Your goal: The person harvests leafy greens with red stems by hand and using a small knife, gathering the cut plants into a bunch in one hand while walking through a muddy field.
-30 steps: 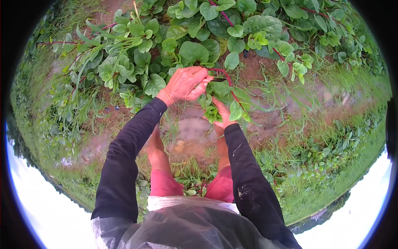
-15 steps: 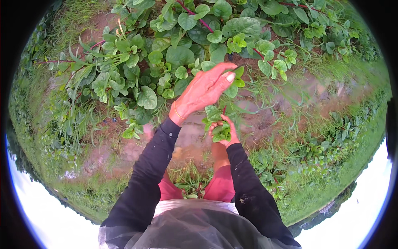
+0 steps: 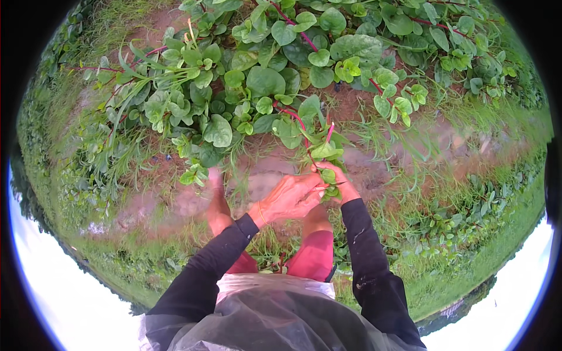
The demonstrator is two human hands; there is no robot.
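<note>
My left hand [image 3: 291,198] is closed, its fingers pressed against my right hand. From its fingertips sticks a thin, pointed thing [image 3: 335,186] that looks like a small blade, though it is too slight to be sure. My right hand [image 3: 339,182] is wrapped round a bunch of leafy cuttings [image 3: 329,151], with a cut pink stem end poking up. A red vine stem [image 3: 301,124] with round green leaves bends down from the plant to both hands' fingertips. Which fingers grip the stem is partly hidden.
Dense leafy vines [image 3: 266,82] with dark red stems spread across the far side. Wet brown soil [image 3: 263,175] with grass tufts runs in front of them. My bare legs [image 3: 218,210] stand on the near side. More low plants [image 3: 462,205] grow at the right.
My left hand has come down from the vine to my right hand. The red stem is now pulled down to the hands. My right hand has shifted slightly right and up.
</note>
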